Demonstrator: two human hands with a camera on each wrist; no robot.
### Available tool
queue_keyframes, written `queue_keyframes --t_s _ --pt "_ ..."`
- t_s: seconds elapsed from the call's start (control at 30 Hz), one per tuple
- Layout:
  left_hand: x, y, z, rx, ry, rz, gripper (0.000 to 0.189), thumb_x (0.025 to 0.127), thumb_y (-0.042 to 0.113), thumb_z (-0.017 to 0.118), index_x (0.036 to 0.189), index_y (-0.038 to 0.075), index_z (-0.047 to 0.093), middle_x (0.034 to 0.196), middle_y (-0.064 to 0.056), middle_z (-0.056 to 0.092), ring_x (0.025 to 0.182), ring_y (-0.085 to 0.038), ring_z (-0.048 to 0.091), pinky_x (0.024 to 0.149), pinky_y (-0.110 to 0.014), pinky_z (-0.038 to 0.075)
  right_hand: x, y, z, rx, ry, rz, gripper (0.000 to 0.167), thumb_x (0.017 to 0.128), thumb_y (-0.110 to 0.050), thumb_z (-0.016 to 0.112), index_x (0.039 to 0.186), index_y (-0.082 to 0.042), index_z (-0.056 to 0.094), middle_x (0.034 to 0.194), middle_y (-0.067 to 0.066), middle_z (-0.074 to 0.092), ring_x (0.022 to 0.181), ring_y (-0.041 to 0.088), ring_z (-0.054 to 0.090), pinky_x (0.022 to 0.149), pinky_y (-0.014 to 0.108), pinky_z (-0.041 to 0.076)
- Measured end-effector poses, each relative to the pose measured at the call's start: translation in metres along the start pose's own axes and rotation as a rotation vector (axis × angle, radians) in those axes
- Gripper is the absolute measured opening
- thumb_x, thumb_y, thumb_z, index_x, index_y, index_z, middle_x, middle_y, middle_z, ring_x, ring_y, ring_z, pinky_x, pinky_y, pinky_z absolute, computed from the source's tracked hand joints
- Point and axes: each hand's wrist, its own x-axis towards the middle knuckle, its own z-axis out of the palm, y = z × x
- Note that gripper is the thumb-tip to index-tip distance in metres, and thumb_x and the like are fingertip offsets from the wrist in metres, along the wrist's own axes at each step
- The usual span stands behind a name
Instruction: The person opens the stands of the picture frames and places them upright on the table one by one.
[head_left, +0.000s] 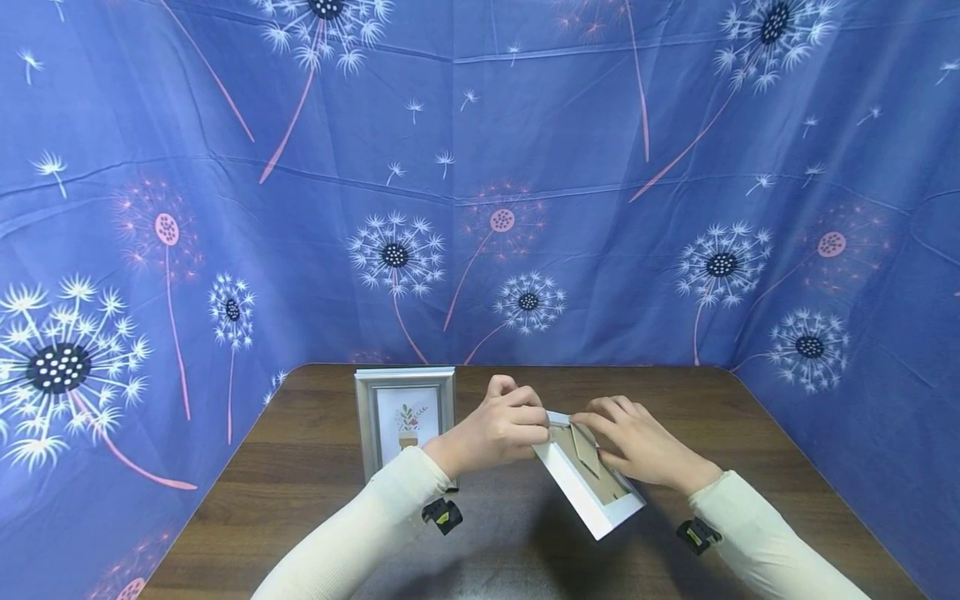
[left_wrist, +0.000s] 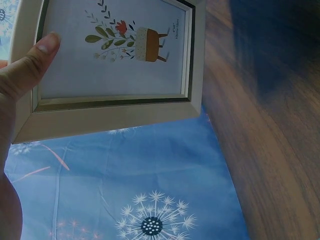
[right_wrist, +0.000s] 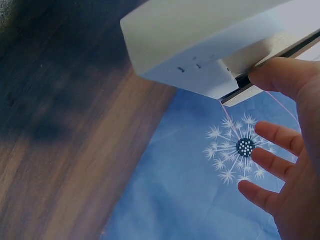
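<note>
White rectangular picture frame (head_left: 575, 485) is held tilted in the air, its back facing the head camera. Blue cloth printed with white and pink dandelions (head_left: 562, 150) hangs behind and beside the brown wood-grain table (head_left: 300, 467), over which the frame is held. Long cream sleeves (head_left: 345, 533) cover both forearms. Silvery rectangular standing frame (head_left: 403, 379), showing a potted-plant print, is on the table left of the held one, partly hidden by the left arm. The left hand (head_left: 498, 429) grips the white frame's upper end, thumb on its front border. The right hand (head_left: 645, 442) touches the tan easel leg (head_left: 587, 450) on its back, three fingers extended; whether thumb and forefinger pinch it cannot be told. Small black wrist devices (head_left: 442, 515) show beside both sleeves.
</note>
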Motion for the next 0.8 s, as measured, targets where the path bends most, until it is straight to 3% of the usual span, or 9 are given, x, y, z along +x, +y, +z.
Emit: queue_keyframes --t_s 0.8 --pt "-0.0027 0.0005 -0.0015 0.028 0.012 0.001 0.023 0.069 0.01 0.08 0.08 0.021 0.063 0.086 0.013 0.064 0.091 -0.009 0.055 0.086 -0.041 0.035 0.0039 -0.0017 -0.0007 -0.018 0.024 -0.041 0.055 0.076 -0.01 0.077 0.128 -0.017 0.062 0.125 0.015 0.058 0.114 0.034 0.053 0.085 0.054 0.045"
